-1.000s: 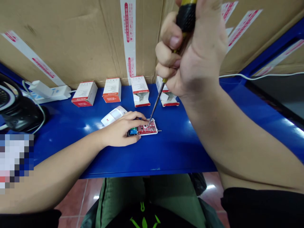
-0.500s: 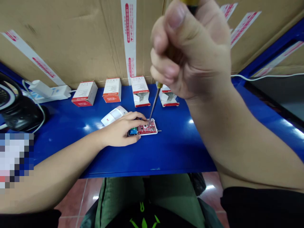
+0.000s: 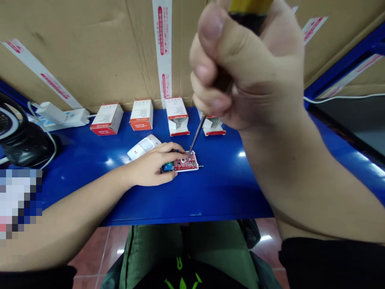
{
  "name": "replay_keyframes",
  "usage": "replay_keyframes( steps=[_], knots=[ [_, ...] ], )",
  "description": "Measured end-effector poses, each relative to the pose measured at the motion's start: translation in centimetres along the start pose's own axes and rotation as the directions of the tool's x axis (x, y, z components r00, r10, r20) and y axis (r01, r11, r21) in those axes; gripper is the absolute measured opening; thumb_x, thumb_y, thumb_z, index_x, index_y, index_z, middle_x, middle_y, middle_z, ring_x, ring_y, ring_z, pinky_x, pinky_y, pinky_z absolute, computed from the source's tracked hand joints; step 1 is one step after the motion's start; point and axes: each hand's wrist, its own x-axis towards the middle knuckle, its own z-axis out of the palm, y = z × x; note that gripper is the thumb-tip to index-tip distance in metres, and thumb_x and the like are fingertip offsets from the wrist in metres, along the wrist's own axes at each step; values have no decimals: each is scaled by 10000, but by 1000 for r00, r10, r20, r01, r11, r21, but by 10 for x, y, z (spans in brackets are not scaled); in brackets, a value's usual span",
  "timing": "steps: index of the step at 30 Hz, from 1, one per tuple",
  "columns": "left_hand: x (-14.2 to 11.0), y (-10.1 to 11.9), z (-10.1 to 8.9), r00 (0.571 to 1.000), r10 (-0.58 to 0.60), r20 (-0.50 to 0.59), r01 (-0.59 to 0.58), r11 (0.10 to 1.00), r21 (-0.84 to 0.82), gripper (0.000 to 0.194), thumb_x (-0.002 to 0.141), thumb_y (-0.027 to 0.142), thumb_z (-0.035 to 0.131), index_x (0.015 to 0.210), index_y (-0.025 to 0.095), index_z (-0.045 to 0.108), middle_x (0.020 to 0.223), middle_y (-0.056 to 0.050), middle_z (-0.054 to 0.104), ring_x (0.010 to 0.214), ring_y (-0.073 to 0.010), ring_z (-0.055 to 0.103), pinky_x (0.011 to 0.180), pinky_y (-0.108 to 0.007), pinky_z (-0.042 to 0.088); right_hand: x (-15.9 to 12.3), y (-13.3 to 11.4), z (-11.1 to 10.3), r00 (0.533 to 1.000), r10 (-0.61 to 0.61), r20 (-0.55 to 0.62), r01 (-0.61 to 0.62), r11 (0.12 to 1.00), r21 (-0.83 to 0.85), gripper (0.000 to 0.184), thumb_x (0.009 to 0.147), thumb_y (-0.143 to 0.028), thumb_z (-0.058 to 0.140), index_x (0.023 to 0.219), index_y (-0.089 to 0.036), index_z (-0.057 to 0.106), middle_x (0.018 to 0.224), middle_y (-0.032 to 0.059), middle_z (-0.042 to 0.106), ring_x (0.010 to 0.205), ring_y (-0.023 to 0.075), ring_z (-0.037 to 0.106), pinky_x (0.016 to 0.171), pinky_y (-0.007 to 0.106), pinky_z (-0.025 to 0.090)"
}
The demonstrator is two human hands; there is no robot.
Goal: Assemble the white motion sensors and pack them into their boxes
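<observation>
- Bright red on the circuit board [image 3: 183, 163], blue block at its end!
- Yellow and black banding on the screwdriver handle [image 3: 248, 8]
- Glossy deep blue on the bench [image 3: 222, 196]
- White boxes [image 3: 107, 119], red ends
- Brown cardboard [image 3: 90, 52], white tape [image 3: 161, 52] printed red

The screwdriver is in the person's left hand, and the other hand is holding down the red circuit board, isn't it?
Not quite: the head view shows the screwdriver in the right hand, not the left. The rest is right: the left hand is holding down the red circuit board.
</observation>
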Motion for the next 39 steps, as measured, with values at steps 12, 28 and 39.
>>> replay_keyframes(
  steps=[12,28,39],
  knots=[
    [-1,1,-1,1000,8,0,-8,1000,14,420,995,235,619,1403,148,665,1423,-174,653,1305,-307,682,1141,-512,590,4,13,-7,998,-47,43,42,993,111,204,986,-221,719,914,-296,544,894,-36,713,767,160,717,633,292,599],
    [0,3,-1,1000,8,-2,-8,1000,19,423,988,233,609,1398,147,670,1416,-171,664,1300,-308,684,1133,-513,595,12,30,-8,993,-111,46,93,952,290,115,1043,-281,648,1002,-287,540,951,-63,742,789,92,737,602,194,560],
    [1,4,-1,1000,-10,0,10,1000,9,425,981,226,624,1395,154,681,1409,-173,681,1291,-310,698,1122,-517,606,5,-3,-7,960,129,249,-166,977,133,538,1022,-685,658,831,-270,373,580,-130,212,460,60,83,380,189,178]
  ],
)
